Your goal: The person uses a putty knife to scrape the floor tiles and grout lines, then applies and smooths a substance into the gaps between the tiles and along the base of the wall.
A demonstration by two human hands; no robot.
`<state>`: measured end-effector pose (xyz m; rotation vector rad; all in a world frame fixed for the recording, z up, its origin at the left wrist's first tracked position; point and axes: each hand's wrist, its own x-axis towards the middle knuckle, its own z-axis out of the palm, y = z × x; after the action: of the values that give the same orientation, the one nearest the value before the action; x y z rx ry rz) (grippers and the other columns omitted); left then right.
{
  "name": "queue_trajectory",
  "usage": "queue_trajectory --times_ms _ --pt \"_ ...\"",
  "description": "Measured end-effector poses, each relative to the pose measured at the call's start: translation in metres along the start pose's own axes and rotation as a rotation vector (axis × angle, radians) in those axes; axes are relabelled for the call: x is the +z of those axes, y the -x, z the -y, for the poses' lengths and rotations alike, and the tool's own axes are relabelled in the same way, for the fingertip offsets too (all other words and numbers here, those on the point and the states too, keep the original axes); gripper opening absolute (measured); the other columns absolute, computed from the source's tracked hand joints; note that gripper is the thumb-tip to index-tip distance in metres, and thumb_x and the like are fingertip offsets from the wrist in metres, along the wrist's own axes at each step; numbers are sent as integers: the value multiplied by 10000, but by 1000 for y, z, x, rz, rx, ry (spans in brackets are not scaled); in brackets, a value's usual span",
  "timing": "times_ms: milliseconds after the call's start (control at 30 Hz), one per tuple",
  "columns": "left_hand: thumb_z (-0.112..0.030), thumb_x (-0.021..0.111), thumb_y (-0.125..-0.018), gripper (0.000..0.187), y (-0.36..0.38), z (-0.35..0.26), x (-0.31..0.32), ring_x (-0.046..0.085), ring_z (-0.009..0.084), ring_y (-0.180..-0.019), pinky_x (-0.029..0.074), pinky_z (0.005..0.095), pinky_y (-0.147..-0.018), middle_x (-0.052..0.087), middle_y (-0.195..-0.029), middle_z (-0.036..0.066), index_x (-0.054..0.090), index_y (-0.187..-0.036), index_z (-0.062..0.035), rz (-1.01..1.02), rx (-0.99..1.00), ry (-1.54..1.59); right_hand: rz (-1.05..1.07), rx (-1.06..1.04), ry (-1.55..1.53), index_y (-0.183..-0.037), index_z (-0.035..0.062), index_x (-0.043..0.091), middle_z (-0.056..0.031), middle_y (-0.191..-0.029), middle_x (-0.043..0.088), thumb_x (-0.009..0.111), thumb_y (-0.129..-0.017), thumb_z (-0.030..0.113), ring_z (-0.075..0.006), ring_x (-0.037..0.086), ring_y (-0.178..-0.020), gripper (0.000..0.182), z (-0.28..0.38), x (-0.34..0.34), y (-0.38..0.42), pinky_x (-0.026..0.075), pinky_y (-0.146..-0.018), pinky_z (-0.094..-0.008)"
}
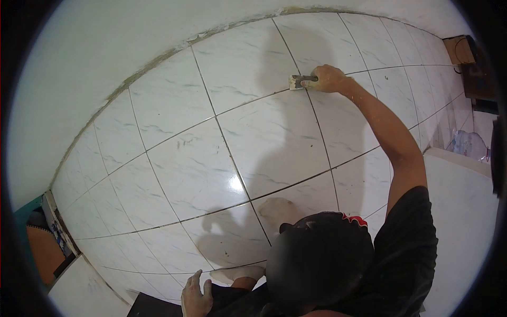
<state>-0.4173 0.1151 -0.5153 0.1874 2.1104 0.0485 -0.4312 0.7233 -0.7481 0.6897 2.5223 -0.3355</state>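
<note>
My right hand [328, 79] is closed around the dark handle of a scraper-like tool [296, 82] with a pale, smeared head. The tool's head lies at a grout line of the white tiles [259, 137], close to where two lines cross. Low in the view, my left hand [196, 298] holds nothing; its fingers are apart and look dusty. It is near a light-coloured shoe or foot [237, 273].
A dark cap [322, 259] covers much of the lower middle. Rough edging [153, 62] runs along the wall. At the right are a cardboard box [458, 51] and clear plastic bottles [470, 145]; an orange-brown object [43, 251] stands at the left.
</note>
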Motion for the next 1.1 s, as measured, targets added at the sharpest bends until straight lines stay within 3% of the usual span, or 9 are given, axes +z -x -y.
queue_trajectory --times_ms 533,633,700,767,867,900,1000,1100 --pt "-281 517 -987 443 5 -1 1 528 408 -1214 435 435 -1013 564 -1304 242 521 -1333 -4 53 -3 -18 162 -72 53 -985 40 723 -185 -990 696 574 -831 678 -338 655 -968 672 11 -24 -14 506 -847 -454" --pt "-280 525 -985 437 -1 -7 1 534 405 -1211 435 431 -1014 572 -1293 245 532 -1322 -2 -33 28 -52 50 -51 126 -954 41 728 -187 -957 701 567 -841 673 -332 662 -948 662 25 -13 -8 508 -818 -452" --pt "-289 522 -986 438 3 2 4 537 399 -1212 434 435 -1018 572 -1296 244 539 -1316 -1 -106 153 113 76 -88 118 -946 40 728 -192 -962 700 568 -841 671 -329 664 -948 659 15 -18 -8 508 -815 -450" --pt "-288 523 -986 444 13 2 0 535 399 -1215 437 440 -1014 567 -1305 245 532 -1320 3 -47 75 140 222 -28 112 -1016 34 706 -197 -1043 685 572 -844 665 -339 650 -1000 668 10 -34 -5 505 -872 -441" --pt "-271 527 -986 445 11 -8 -6 531 407 -1216 446 442 -1001 563 -1304 253 520 -1331 9 38 -99 -164 101 -53 144 -977 26 713 -200 -1028 689 577 -846 656 -336 652 -1002 658 17 -10 -10 505 -864 -439" --pt "-271 527 -986 445 9 -9 -3 531 407 -1216 446 442 -1001 563 -1304 253 520 -1331 9 31 -93 -157 14 -87 169 -951 27 719 -199 -1007 695 578 -848 652 -333 657 -992 649 26 -9 -10 507 -848 -441" --pt "-312 498 -992 465 14 -3 -3 524 423 -1211 436 459 -1005 562 -1296 263 522 -1329 8 -126 139 136 117 -53 133 -984 31 714 -186 -1026 693 574 -854 642 -331 654 -1002 640 18 -20 -10 512 -853 -447" --pt "-253 529 -979 432 17 -3 -8 533 438 -1189 452 457 -986 572 -1276 266 527 -1319 13 14 2 -48 163 -61 141 -1003 39 713 -180 -1035 692 577 -854 635 -335 653 -1004 629 22 -31 -10 513 -857 -449"
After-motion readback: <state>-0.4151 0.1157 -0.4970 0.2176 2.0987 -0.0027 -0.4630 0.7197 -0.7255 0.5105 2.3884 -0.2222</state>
